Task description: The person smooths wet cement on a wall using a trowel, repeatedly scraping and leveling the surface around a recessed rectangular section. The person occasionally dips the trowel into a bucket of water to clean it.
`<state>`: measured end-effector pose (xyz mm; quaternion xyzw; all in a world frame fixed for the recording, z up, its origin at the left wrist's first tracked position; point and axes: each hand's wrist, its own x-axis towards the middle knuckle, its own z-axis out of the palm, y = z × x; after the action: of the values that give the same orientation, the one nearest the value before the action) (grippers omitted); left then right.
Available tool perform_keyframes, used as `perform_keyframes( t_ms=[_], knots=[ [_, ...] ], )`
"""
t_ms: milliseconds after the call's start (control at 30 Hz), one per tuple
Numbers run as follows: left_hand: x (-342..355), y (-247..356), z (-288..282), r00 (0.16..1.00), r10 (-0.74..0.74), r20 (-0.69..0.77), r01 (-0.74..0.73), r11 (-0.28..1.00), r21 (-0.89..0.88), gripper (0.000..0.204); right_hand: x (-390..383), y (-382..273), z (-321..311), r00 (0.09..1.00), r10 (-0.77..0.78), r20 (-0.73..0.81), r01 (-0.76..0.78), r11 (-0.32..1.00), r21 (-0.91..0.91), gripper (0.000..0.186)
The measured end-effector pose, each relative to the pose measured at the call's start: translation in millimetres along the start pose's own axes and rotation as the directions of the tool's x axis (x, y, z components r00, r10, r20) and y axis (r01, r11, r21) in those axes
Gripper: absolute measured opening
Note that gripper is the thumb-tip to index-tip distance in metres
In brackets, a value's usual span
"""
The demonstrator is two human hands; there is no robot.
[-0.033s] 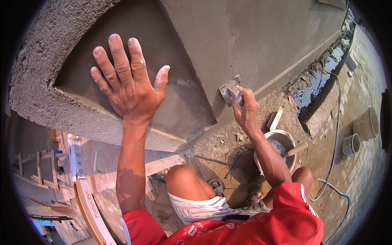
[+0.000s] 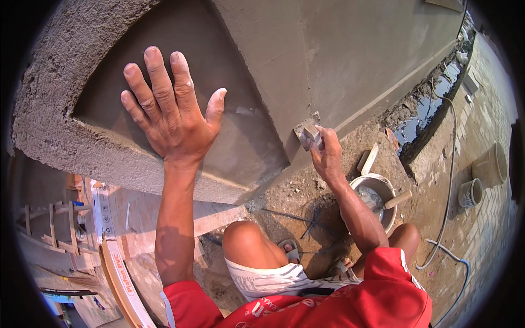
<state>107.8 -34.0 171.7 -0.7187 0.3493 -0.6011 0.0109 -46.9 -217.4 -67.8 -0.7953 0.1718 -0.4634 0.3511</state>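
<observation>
Grey plaster (image 2: 361,65) backs the left hand (image 2: 179,124), spread wide, and right hand (image 2: 328,152), gripping a float (image 2: 304,130).

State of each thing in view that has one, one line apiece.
Left hand: open, fingers spread, contact unclear.
Right hand: closed in a grip.
Hand float: gripped, at the wall face.
Recessed panel: smooth.
Panel border: rough.
White bucket: upright, grey mix inside.
Wooden-handled tool: propped, handle over the rim.
Smaller grey bucket: standing.
Hose: lying in a curve.
Trench: wet, reflective surface.
Sandals: worn.
</observation>
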Motion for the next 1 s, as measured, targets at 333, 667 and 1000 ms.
perform_keyframes(
  t_ms=[333,667,1000],
  knots=[
    [-0.6,-5.5,2.3,0.999,0.044,0.003,-0.045,0.997,0.059,0.077,6.8,-46.3,0.2,0.929,0.350,-0.122,-0.270,0.865,0.423,0.038],
    [-0.9,-6.6,0.9,0.998,0.067,-0.013,-0.066,0.995,0.077,0.078,-34.2,-53.6,43.7,0.962,0.257,-0.098,-0.235,0.953,0.192,0.036],
    [0.9,-1.9,1.8,0.998,0.069,-0.013,-0.068,0.995,0.071,0.078,29.9,-54.1,11.9,0.972,0.036,-0.231,0.000,0.988,0.155,0.047]
  ],
)
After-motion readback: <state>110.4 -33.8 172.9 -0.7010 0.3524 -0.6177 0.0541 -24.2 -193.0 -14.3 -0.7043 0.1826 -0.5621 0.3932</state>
